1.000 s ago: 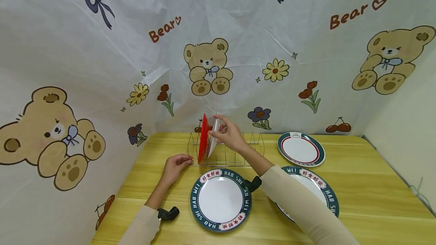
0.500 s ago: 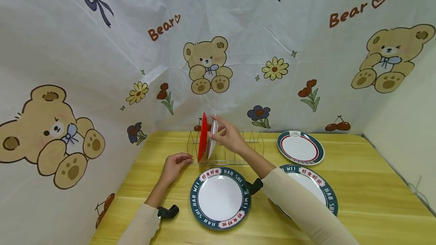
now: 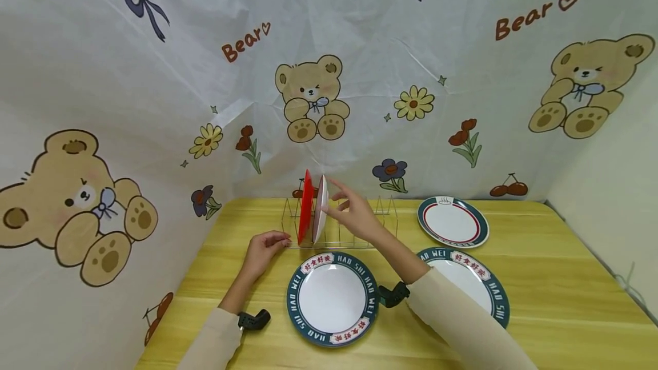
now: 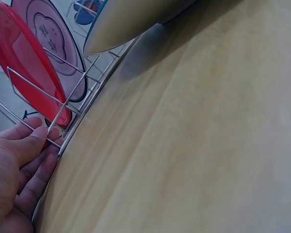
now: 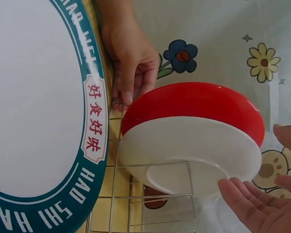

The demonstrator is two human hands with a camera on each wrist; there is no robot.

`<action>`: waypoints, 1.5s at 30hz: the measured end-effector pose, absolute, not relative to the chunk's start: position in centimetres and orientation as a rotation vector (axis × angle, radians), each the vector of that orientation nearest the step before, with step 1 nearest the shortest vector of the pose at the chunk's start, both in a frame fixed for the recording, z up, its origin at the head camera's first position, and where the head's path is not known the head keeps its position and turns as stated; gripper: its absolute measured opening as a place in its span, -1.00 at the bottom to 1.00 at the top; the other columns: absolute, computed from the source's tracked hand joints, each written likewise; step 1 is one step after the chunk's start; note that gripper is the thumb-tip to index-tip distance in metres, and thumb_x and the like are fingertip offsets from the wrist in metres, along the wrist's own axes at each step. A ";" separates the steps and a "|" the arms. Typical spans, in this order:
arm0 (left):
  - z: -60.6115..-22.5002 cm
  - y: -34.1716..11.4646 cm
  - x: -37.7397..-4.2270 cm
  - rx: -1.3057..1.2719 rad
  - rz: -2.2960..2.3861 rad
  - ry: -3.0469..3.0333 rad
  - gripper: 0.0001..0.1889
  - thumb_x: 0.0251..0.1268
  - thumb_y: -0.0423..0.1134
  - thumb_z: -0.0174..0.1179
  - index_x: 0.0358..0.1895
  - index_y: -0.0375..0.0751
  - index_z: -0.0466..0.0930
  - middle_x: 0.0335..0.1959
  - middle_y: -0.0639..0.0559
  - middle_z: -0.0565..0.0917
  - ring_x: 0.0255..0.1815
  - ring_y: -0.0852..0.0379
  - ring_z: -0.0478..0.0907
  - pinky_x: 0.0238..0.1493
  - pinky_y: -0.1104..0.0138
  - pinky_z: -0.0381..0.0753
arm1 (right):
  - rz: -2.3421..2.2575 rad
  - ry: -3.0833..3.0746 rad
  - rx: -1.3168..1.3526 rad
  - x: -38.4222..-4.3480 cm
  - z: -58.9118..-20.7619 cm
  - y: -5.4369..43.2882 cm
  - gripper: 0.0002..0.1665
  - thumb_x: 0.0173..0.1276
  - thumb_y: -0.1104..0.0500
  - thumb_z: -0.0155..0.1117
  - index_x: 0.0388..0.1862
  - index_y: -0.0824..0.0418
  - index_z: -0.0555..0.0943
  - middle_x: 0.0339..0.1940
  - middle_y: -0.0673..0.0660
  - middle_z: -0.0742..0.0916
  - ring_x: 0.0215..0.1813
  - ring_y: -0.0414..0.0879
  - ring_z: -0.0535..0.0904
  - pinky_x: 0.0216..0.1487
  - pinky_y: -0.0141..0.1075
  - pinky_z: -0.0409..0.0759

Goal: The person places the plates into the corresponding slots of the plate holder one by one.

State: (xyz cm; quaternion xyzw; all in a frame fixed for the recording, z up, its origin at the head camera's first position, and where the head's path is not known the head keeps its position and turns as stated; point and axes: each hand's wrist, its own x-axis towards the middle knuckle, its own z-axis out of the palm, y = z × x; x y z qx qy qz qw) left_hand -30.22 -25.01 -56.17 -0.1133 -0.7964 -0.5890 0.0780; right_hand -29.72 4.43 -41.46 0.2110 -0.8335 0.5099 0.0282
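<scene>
A wire plate rack (image 3: 339, 246) stands at the back of the table. Upright in its left part are a red plate (image 3: 305, 210) and, just right of it, a white plate (image 3: 321, 213), whose back shows a dark printed mark in the left wrist view. My left hand (image 3: 263, 253) pinches the rack's front left corner between thumb and fingers, seen close by as the left hand (image 4: 19, 162) in the left wrist view. My right hand (image 3: 360, 219) is beside the white plate with fingers spread; in the right wrist view, fingertips of this right hand (image 5: 254, 206) appear at or very near its rim.
A green-rimmed plate (image 3: 332, 298) lies in front of the rack. Another large green-rimmed plate (image 3: 465, 276) lies to the right, partly under the right sleeve. Behind it is a smaller plate (image 3: 452, 222) with a red ring. A bear-print cloth (image 3: 354, 33) hangs behind the table.
My right hand has let go of the white plate and drawn back a little to the right, its fingers spreading. The white plate stands in the rack by itself. My left hand stays put.
</scene>
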 end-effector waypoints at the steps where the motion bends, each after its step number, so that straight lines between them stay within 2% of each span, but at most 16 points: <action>1: -56.2 -25.0 -30.3 -0.345 -1.759 -2.384 -0.82 0.36 -0.45 0.29 -0.05 -0.23 0.77 -0.14 -0.09 0.79 -0.09 -0.02 0.76 -0.03 0.42 0.70 | 1.567 -2.564 0.648 -29.3 -41.3 4.9 -0.13 0.41 0.03 0.40 0.61 0.03 0.24 0.17 0.27 0.65 0.00 0.10 0.63 -0.12 -0.20 0.75; 8: -56.0 -25.2 -30.4 -0.352 -1.745 -2.381 -0.83 0.35 -0.45 0.29 -0.07 -0.23 0.78 -0.16 -0.09 0.80 -0.10 -0.02 0.76 -0.05 0.41 0.70 | 1.589 -2.486 0.667 -26.5 -41.0 8.7 -0.23 0.46 0.05 0.34 0.57 0.07 0.30 0.18 0.28 0.64 0.04 0.11 0.64 -0.13 -0.23 0.75; 17: -55.9 -25.2 -30.3 -0.329 -1.732 -2.384 -0.82 0.35 -0.46 0.28 -0.06 -0.24 0.77 -0.16 -0.08 0.80 -0.11 0.01 0.76 -0.05 0.41 0.70 | 1.496 -2.524 0.605 -23.1 -41.2 14.4 -0.32 0.48 0.06 0.32 0.53 0.00 0.37 0.16 0.22 0.67 0.09 0.11 0.63 -0.13 -0.23 0.69; 25: -56.2 -24.9 -30.0 -0.344 -1.752 -2.370 -0.83 0.34 -0.47 0.29 -0.08 -0.25 0.78 -0.17 -0.09 0.80 -0.11 0.01 0.76 -0.05 0.40 0.71 | 1.285 -2.582 0.493 -20.2 -42.0 20.9 -0.38 0.53 0.06 0.26 0.51 0.06 0.39 0.17 0.17 0.67 0.09 0.07 0.63 0.02 -0.46 0.60; 28: -56.2 -25.0 -30.0 -0.342 -1.755 -2.369 -0.83 0.33 -0.46 0.30 -0.09 -0.23 0.78 -0.17 -0.07 0.80 -0.12 0.02 0.76 -0.06 0.40 0.71 | 1.243 -2.617 0.420 -19.2 -42.6 22.8 -0.38 0.53 0.03 0.25 0.51 0.04 0.39 0.18 0.17 0.67 0.10 0.06 0.63 -0.03 -0.49 0.61; 30: -56.2 -25.0 -30.0 -0.332 -1.754 -2.364 -0.83 0.33 -0.46 0.31 -0.10 -0.21 0.79 -0.17 -0.06 0.80 -0.12 0.03 0.76 -0.06 0.40 0.71 | 1.212 -2.634 0.372 -18.8 -43.1 23.9 -0.39 0.53 0.01 0.26 0.50 0.04 0.41 0.18 0.17 0.67 0.09 -0.03 0.63 -0.07 -0.46 0.63; 32: -56.1 -25.1 -30.1 -0.327 -1.736 -2.358 -0.83 0.32 -0.46 0.31 -0.10 -0.20 0.79 -0.18 -0.05 0.80 -0.13 0.03 0.76 -0.06 0.40 0.71 | 1.188 -2.638 0.332 -18.4 -43.6 24.9 -0.40 0.52 0.00 0.26 0.48 0.05 0.43 0.18 0.17 0.67 0.08 -0.21 0.60 -0.09 -0.39 0.65; 34: -56.1 -25.1 -30.2 -0.330 -1.726 -2.351 -0.83 0.32 -0.45 0.32 -0.10 -0.19 0.79 -0.17 -0.05 0.80 -0.12 0.03 0.76 -0.06 0.41 0.71 | 1.148 -2.642 0.278 -18.0 -44.3 26.1 -0.40 0.51 -0.01 0.27 0.46 0.06 0.45 0.19 0.18 0.68 0.03 -0.42 0.52 -0.13 -0.38 0.65; 36: -56.2 -25.1 -30.3 -0.339 -1.722 -2.354 -0.82 0.32 -0.44 0.32 -0.09 -0.18 0.79 -0.17 -0.05 0.80 -0.12 0.03 0.76 -0.05 0.41 0.70 | 1.101 -2.655 0.214 -17.4 -45.0 27.4 -0.40 0.51 -0.02 0.28 0.45 0.10 0.46 0.22 0.22 0.66 0.01 -0.50 0.44 -0.16 -0.44 0.61; 39: -56.5 -24.9 -30.4 -0.352 -1.751 -2.364 -0.83 0.33 -0.43 0.32 -0.08 -0.19 0.79 -0.17 -0.05 0.80 -0.12 0.05 0.76 -0.06 0.41 0.71 | 1.064 -2.699 0.081 -16.2 -46.2 29.4 -0.33 0.51 -0.07 0.27 0.47 0.20 0.42 0.29 0.32 0.60 0.11 -0.22 0.48 -0.24 -0.60 0.52; 42: -56.6 -24.9 -30.3 -0.354 -1.775 -2.362 -0.84 0.33 -0.44 0.31 -0.11 -0.20 0.79 -0.19 -0.05 0.80 -0.14 0.06 0.76 -0.09 0.40 0.71 | 1.083 -2.757 -0.055 -15.1 -47.3 31.3 -0.23 0.52 -0.13 0.22 0.51 0.28 0.33 0.38 0.44 0.49 0.25 0.23 0.42 -0.30 -0.69 0.47; 43: -56.7 -24.9 -30.3 -0.352 -1.776 -2.358 -0.84 0.33 -0.45 0.31 -0.11 -0.20 0.79 -0.19 -0.05 0.80 -0.15 0.06 0.76 -0.09 0.40 0.72 | 1.106 -2.775 -0.099 -14.8 -47.6 31.9 -0.18 0.53 -0.16 0.19 0.54 0.30 0.29 0.41 0.48 0.44 0.25 0.37 0.39 -0.30 -0.65 0.54; 45: -56.7 -25.0 -30.3 -0.354 -1.776 -2.344 -0.84 0.32 -0.45 0.31 -0.11 -0.20 0.79 -0.20 -0.05 0.80 -0.16 0.06 0.77 -0.10 0.40 0.72 | 1.132 -2.797 -0.158 -14.4 -48.2 32.9 -0.14 0.54 -0.19 0.16 0.56 0.31 0.24 0.43 0.53 0.38 0.27 0.50 0.36 -0.29 -0.53 0.65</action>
